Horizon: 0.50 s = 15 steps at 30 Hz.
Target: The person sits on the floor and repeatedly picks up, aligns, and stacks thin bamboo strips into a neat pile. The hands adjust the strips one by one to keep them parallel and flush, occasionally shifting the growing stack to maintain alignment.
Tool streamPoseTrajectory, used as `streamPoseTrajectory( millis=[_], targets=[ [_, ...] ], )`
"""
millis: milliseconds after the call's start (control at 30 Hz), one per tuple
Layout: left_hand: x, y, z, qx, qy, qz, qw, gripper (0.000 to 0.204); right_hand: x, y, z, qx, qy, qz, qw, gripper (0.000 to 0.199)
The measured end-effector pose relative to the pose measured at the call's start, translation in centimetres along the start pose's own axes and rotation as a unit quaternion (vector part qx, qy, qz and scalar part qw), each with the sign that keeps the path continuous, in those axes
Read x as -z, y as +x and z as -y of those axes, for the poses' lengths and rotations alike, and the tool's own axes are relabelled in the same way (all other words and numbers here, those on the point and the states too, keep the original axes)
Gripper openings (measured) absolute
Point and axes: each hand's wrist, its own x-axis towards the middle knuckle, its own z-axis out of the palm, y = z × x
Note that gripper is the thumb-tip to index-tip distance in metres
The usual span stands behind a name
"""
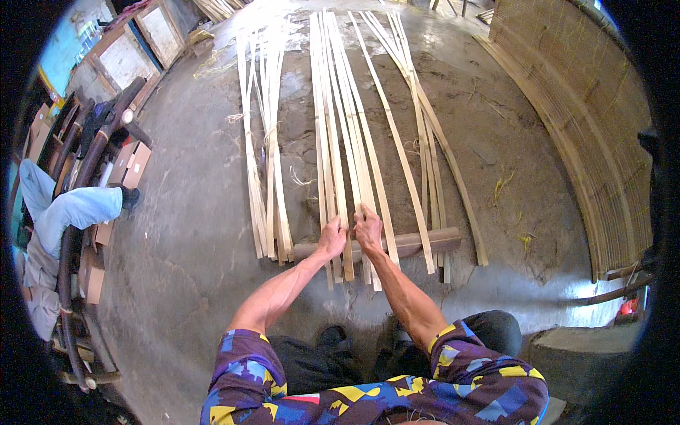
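Long pale bamboo strips [329,134] run away from me along the floor, their near ends resting across a brown wooden bar [445,239]. Both my arms reach forward to the middle group. My left hand [333,237] is closed on a strip close to its near end. Right beside it, my right hand [368,228] grips another strip, fingers curled over the top. On the left lies a separate bundle of strips [271,205], and several more strips [418,127] spread out to the right, some crossing each other.
A large slatted bamboo mat [574,127] curves up along the right side. To the left, a person in light blue trousers [85,209] sits on a dark bench frame [88,163] near cardboard boxes [131,164]. Yellow fibre scraps [525,241] lie on the rough floor.
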Motion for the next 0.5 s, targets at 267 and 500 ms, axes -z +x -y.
streamPoseTrajectory(
  millis=[267,500],
  targets=[
    [0.5,-1.2,-1.6,0.011,0.058,0.051,0.997,0.019,0.7,-1.7,0.2,-0.040,0.001,-0.008,0.999,0.038],
    [0.4,-1.0,-2.0,0.029,0.071,0.054,0.996,0.018,1.0,-1.9,1.1,0.004,-0.090,-0.007,0.996,0.038]
  ],
)
